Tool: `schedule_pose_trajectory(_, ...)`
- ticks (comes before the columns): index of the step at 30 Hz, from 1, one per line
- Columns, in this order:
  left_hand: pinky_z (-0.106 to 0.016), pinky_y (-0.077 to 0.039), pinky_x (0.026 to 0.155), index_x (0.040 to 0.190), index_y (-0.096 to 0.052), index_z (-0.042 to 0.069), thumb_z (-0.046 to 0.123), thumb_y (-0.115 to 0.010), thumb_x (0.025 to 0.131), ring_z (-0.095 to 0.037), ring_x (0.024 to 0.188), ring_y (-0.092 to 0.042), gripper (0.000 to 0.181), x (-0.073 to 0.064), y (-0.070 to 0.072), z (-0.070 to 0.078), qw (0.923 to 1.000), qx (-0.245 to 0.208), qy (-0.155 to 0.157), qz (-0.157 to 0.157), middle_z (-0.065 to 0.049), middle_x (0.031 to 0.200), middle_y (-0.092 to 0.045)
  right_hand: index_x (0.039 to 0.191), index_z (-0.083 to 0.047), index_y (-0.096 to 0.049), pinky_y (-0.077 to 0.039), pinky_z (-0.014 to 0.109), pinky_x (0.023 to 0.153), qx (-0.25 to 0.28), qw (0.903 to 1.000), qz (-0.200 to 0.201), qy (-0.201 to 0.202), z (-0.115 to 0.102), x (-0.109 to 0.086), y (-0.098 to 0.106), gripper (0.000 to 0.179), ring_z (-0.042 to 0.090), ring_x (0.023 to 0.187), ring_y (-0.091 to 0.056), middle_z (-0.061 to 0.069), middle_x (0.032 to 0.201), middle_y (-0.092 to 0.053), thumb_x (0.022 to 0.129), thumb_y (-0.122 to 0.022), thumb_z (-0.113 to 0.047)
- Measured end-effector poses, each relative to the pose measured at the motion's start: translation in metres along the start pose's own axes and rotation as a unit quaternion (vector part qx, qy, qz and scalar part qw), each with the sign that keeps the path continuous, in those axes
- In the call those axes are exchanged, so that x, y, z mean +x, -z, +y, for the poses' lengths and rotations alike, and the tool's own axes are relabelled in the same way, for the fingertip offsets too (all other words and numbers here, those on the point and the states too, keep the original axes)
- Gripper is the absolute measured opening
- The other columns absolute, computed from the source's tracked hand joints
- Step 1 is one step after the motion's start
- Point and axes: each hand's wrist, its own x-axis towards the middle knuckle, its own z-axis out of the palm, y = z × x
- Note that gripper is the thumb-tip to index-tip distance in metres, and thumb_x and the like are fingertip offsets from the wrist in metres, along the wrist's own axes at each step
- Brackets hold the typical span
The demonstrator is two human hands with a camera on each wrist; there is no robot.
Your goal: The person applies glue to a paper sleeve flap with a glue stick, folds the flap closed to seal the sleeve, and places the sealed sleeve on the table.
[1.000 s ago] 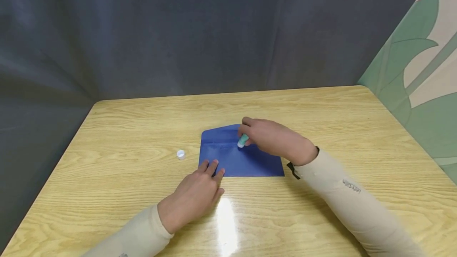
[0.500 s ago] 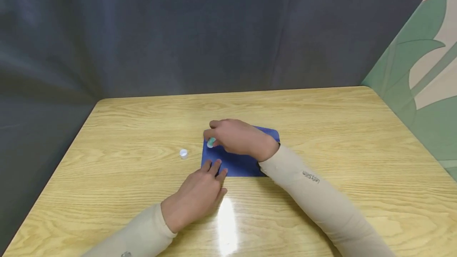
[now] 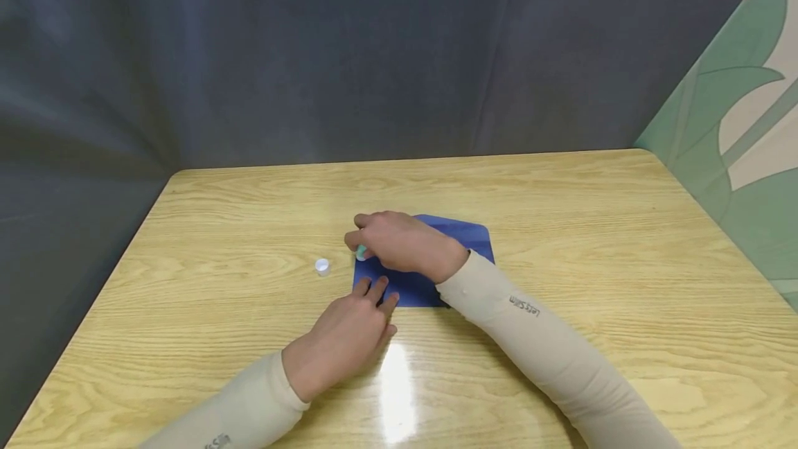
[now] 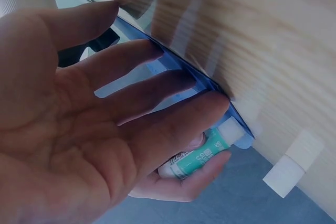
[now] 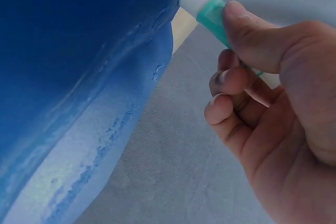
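A blue envelope [image 3: 464,231] lies on the wooden table with its flap spread away from the person. My right hand [image 3: 402,242] pinches a teal and white glue stick [image 5: 212,17] between thumb and fingers, its white end right at the envelope's left edge near the flap's fold. Whitish glue streaks [image 5: 118,124] show along the flap in the right wrist view. With fingers spread, my left hand [image 3: 343,335] rests its fingertips on the envelope's near left corner. A small white cap [image 3: 321,267] stands on the table just left of the envelope.
The table [image 3: 237,227] has a light wood grain, with a bright reflection near its front. A dark grey curtain [image 3: 337,54] hangs behind and to the left. At the right is a panel [image 3: 729,137] with a leaf pattern.
My right hand has swept the glue stick leftward along the envelope to its left edge, uncovering the right part of the flap. My left hand has stayed on the near left corner.
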Motion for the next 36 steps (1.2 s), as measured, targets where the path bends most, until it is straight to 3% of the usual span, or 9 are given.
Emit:
schedule_pose_trajectory(4, -0.040, -0.057, 0.091, 0.128, -0.066, 0.001, 0.029, -0.064, 0.097, -0.040, 0.119, -0.061, 0.042, 0.000, -0.001, 0.000, 1.0000, -0.001, -0.001, 0.003, -0.023, 0.133, -0.063, 0.111, -0.023, -0.068, -0.054, 0.027, 0.079, -0.015, 0.9999, 0.002, 0.004, 0.000, 0.001, -0.002, 0.013, 0.014, 0.084, -0.062, 0.000, 0.098, -0.060, 0.099, -0.062, -0.022)
schedule_pose_trajectory(13, -0.041, -0.056, 0.096, 0.131, -0.064, 0.001, 0.029, -0.062, 0.098, -0.042, 0.124, -0.059, 0.044, -0.001, 0.000, 0.000, 0.9999, -0.004, 0.006, -0.011, -0.023, 0.137, -0.060, 0.106, -0.021, -0.067, -0.054, 0.026, 0.077, 0.011, 0.9999, -0.001, -0.004, 0.004, -0.003, -0.001, 0.008, 0.013, 0.082, -0.059, -0.001, 0.094, -0.058, 0.099, -0.063, -0.022)
schedule_pose_trajectory(22, -0.041, -0.057, 0.092, 0.130, -0.064, 0.000, 0.028, -0.063, 0.097, -0.042, 0.122, -0.059, 0.044, -0.001, 0.000, 0.000, 0.9999, -0.009, 0.005, -0.004, -0.024, 0.136, -0.060, 0.114, -0.020, -0.068, -0.054, 0.030, 0.087, 0.009, 0.9999, -0.009, -0.005, 0.007, -0.012, 0.003, 0.017, 0.015, 0.092, -0.064, 0.000, 0.107, -0.063, 0.099, -0.063, -0.018)
schedule_pose_trajectory(28, -0.041, -0.058, 0.091, 0.132, -0.063, 0.001, 0.029, -0.062, 0.098, -0.043, 0.123, -0.059, 0.044, -0.002, -0.002, 0.000, 0.9999, -0.013, 0.007, -0.005, -0.025, 0.137, -0.059, 0.107, -0.020, -0.066, -0.053, 0.030, 0.081, 0.031, 0.9994, -0.015, -0.010, 0.011, -0.021, 0.003, 0.011, 0.015, 0.084, -0.060, -0.001, 0.097, -0.059, 0.097, -0.065, -0.014)
schedule_pose_trajectory(36, -0.042, -0.057, 0.092, 0.133, -0.063, 0.001, 0.030, -0.062, 0.098, -0.042, 0.124, -0.058, 0.045, -0.002, -0.001, 0.000, 0.9997, -0.015, 0.015, -0.015, -0.025, 0.138, -0.058, 0.107, -0.019, -0.067, -0.053, 0.029, 0.079, 0.029, 0.9987, -0.027, -0.031, 0.025, -0.043, 0.001, 0.017, 0.013, 0.084, -0.059, -0.001, 0.099, -0.059, 0.094, -0.068, -0.009)
